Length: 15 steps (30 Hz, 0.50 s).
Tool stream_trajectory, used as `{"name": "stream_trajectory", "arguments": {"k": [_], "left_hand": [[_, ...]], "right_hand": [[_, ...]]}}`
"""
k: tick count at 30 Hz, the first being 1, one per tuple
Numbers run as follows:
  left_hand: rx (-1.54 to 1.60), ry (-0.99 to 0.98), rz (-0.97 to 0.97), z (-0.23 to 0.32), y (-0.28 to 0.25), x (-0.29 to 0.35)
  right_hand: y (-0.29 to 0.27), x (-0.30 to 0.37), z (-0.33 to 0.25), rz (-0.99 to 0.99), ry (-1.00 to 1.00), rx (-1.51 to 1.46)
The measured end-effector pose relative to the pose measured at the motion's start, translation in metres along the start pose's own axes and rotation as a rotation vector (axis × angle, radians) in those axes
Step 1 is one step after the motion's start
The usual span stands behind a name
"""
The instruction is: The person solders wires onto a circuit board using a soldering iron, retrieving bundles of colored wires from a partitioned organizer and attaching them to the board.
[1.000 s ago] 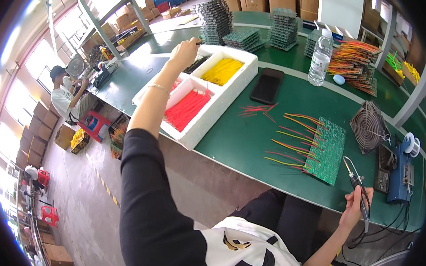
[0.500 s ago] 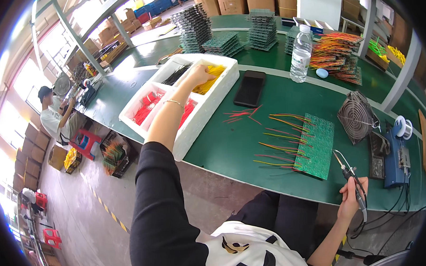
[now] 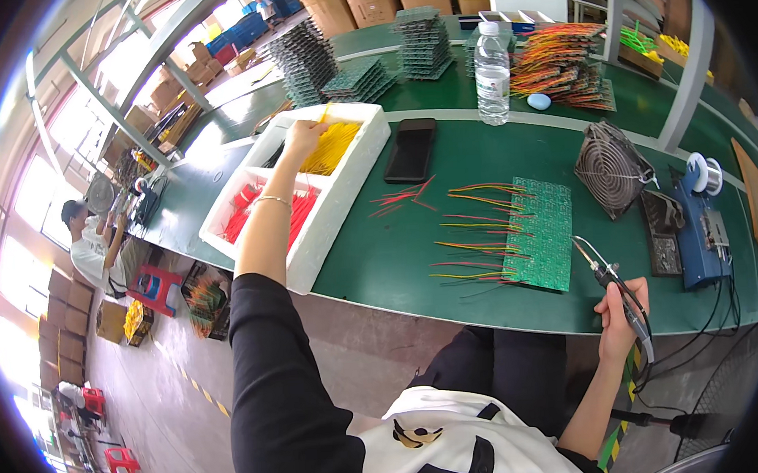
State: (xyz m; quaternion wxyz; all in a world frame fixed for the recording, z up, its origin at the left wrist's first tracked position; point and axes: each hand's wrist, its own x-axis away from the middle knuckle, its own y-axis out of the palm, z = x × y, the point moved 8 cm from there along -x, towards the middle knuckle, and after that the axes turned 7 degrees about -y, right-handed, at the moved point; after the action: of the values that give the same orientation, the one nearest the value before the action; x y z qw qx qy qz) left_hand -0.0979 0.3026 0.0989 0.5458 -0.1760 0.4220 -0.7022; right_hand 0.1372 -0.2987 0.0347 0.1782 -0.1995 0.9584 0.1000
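My left hand (image 3: 305, 140) is over the white foam box (image 3: 331, 196), at the compartment of yellow wires (image 3: 334, 147). Its fingers are pinched together, with a yellow wire jutting up beside the fingertips. Red wires (image 3: 298, 213) fill the nearer compartments, and black wires lie partly hidden behind my hand. My right hand (image 3: 621, 319) grips a soldering iron (image 3: 611, 279), its tip pointing up and left beside a green circuit board (image 3: 541, 234). Red, yellow and black wires (image 3: 480, 224) stick out from the board's left edge. A few loose red wires (image 3: 404, 199) lie left of it.
A phone (image 3: 411, 150), a water bottle (image 3: 492, 75) and a small fan (image 3: 613, 171) stand or lie beyond the board. At right are a blue soldering station (image 3: 702, 239) and a solder spool (image 3: 704, 175). Stacked boards (image 3: 304, 62) and wired boards (image 3: 557, 64) line the back. Another person (image 3: 92, 249) sits far left.
The whole view has shifted, moving the bench leftward and up in the picture. My left hand has drawn slightly back in the yellow compartment, and a yellow wire now shows at its fingertips.
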Motion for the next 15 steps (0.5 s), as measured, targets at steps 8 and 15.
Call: {"name": "stream_trajectory", "arguments": {"k": [8,15], "left_hand": [[0.129,0.091,0.009,-0.006,-0.015,-0.016],[-0.212,0.425,0.491,0.041,-0.071,-0.005]], "right_hand": [[-0.004,0.0,0.004,0.014,0.061,-0.03],[0.0,-0.004,0.006,-0.02,0.086,-0.069]]}}
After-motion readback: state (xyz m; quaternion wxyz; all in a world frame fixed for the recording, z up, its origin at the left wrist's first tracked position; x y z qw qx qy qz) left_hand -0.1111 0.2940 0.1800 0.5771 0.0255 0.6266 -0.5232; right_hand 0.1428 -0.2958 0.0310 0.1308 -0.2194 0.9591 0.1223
